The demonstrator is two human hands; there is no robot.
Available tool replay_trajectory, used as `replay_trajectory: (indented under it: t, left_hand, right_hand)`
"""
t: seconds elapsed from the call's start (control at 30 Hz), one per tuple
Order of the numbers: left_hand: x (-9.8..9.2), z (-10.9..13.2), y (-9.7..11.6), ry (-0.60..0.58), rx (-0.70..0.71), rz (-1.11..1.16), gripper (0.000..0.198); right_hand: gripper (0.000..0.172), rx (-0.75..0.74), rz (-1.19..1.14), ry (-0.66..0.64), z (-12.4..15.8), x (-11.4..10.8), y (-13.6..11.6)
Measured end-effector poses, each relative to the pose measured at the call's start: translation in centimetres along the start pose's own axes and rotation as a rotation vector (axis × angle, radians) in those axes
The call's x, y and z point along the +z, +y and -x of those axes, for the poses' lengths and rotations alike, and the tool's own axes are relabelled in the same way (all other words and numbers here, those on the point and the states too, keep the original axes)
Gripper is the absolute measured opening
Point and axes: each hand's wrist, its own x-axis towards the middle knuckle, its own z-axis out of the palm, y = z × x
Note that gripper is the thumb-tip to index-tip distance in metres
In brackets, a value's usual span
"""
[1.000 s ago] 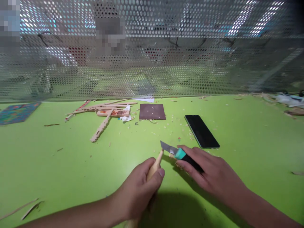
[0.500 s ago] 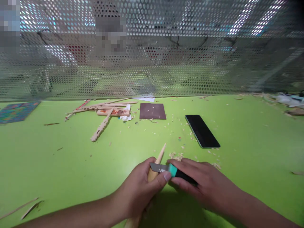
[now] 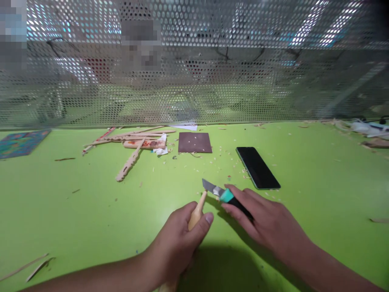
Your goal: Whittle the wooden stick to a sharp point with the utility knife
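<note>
My left hand (image 3: 179,239) is wrapped round a pale wooden stick (image 3: 198,209), whose narrowed tip points forward and away from me. The stick's lower end shows under the wrist, and its middle is hidden by the palm. In my right hand (image 3: 264,219) is a utility knife (image 3: 226,196) with a black and teal handle. Its bare blade (image 3: 209,185) points to the left, just above the stick's tip; whether blade and wood touch I cannot tell. My left thumb lies along the near side of the stick.
A black phone (image 3: 258,168) lies to the right. Beyond my hands is a brown sandpaper square (image 3: 195,142) with wood shavings on it. Carved sticks (image 3: 130,160) are piled at the back left. A perforated metal screen (image 3: 194,89) closes the table's (image 3: 91,219) far edge.
My right hand has carried the knife forward, from across the stick near my left thumb to its tip. My left hand keeps its hold, with the stick's tip slightly lower in view.
</note>
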Motion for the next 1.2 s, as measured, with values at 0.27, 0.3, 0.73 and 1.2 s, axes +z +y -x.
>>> replay_trajectory:
  t: [0.27, 0.3, 0.73, 1.2]
  left_hand:
    - [-0.3, 0.0, 0.3, 0.014, 0.005, -0.07, 0.048]
    - [-0.3, 0.0, 0.3, 0.011, 0.002, -0.06, 0.048]
    - [0.2, 0.0, 0.6, 0.036, 0.054, -0.026, 0.044]
    - [-0.1, 0.3, 0.5, -0.003, 0.007, -0.055, 0.04]
  right_hand:
    - [0.043, 0.034, -0.055, -0.081, -0.1, -0.3, 0.9]
    - [0.045, 0.035, -0.072, -0.116, -0.1, -0.3, 0.9]
    - [0.05, -0.046, -0.047, -0.136, 0.2, 0.2, -0.2]
    - [0.047, 0.025, -0.056, -0.123, -0.1, -0.3, 1.2]
